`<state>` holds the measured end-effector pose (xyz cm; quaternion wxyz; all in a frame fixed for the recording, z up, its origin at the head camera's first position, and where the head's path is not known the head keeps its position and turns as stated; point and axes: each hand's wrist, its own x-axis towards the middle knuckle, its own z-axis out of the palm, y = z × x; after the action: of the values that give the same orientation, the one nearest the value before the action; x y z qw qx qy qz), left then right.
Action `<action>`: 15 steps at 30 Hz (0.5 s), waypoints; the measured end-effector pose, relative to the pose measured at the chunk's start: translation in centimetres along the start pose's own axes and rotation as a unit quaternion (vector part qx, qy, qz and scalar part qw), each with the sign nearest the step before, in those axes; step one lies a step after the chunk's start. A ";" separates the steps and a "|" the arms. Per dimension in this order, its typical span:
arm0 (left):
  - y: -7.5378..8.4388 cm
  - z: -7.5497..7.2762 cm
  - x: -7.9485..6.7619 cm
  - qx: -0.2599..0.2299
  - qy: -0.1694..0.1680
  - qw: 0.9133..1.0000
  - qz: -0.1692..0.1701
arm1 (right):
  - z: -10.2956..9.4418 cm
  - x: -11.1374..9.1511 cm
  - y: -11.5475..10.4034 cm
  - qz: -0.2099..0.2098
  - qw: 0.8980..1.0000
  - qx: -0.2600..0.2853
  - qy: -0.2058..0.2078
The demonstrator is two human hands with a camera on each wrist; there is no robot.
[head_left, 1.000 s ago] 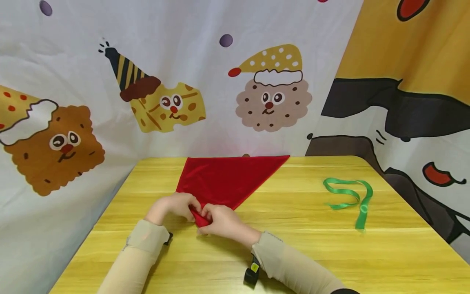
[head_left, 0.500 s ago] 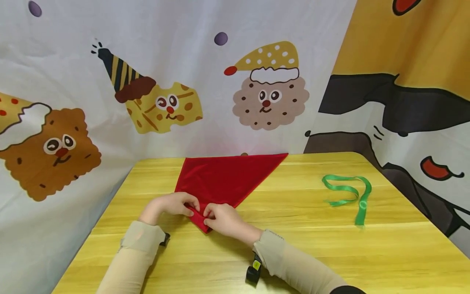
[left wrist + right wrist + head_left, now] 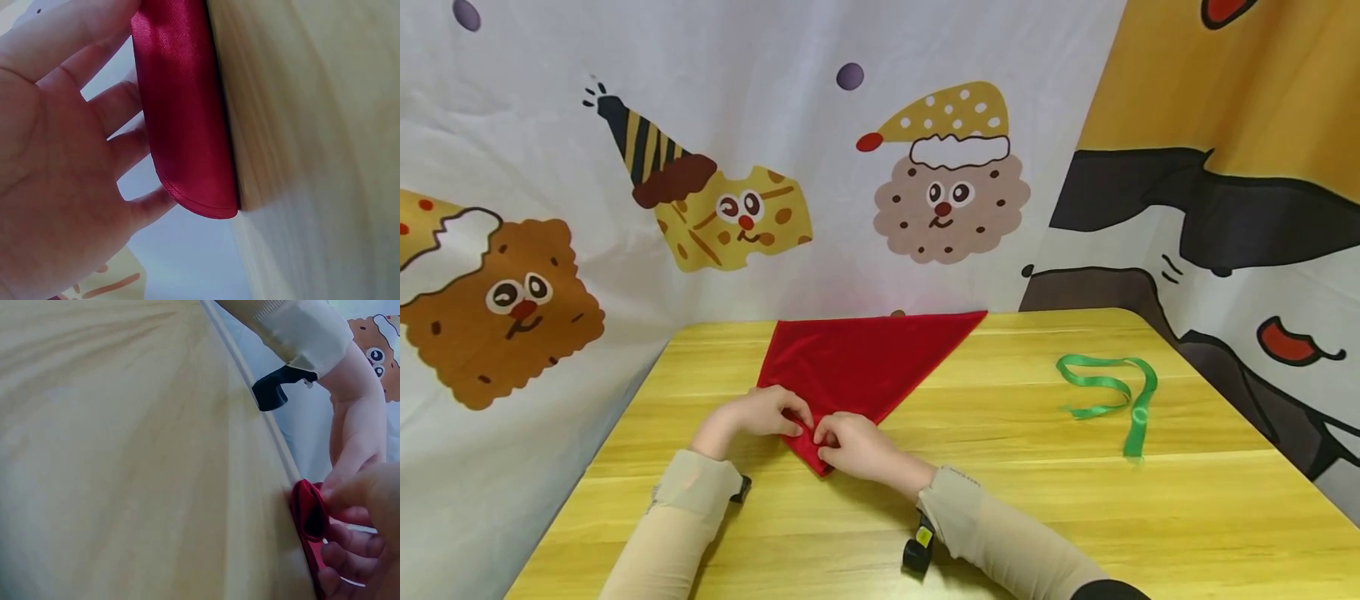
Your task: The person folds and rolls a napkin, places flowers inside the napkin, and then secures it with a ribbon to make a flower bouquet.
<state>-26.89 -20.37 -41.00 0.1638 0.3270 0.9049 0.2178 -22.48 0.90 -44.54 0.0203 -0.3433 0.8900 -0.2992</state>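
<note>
A red cloth (image 3: pixel 865 358) with a slight sheen lies spread over the far-left part of the table, its near end rolled over into a narrow fold. My left hand (image 3: pixel 763 412) pinches the left side of that fold between thumb and fingers. Close beside it, my right hand (image 3: pixel 859 448) grips the fold's right side with thumb and fingertips. In the left wrist view the folded cloth (image 3: pixel 181 112) has a smooth rounded edge, with the fingers behind it. The right wrist view shows the cloth's rolled end (image 3: pixel 309 512) as a hollow loop under the right hand (image 3: pixel 369 544).
A green ribbon (image 3: pixel 1141 417) lies in loose curves on the right of the wooden table (image 3: pixel 1037 500). Behind the table hangs a white curtain (image 3: pixel 820 42) printed with cartoon food. Small black devices are strapped at both wrists.
The hands have shifted slightly along the fold and the right thumb has moved up onto it. More of the rolled red end now shows below the fingers. The ribbon stays put.
</note>
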 end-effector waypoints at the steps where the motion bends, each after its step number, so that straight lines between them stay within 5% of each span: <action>1: 0.1 0.0 0.0 0.001 0.000 1.000 -0.002 | -0.1 0.0 0.1 -0.007 1.000 0.002 -0.009; 8: 0.2 -0.1 0.1 0.004 -0.003 1.000 -0.016 | -1.4 0.1 0.7 -0.077 0.992 -0.002 -0.098; 15: 0.1 0.0 0.0 0.002 -0.007 1.000 -0.018 | -1.3 0.1 0.9 -0.084 0.990 -0.002 -0.113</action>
<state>-26.81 -20.27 -40.95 0.1734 0.3125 0.9099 0.2107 -23.43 2.04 -43.94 0.0948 -0.4483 0.8508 -0.2571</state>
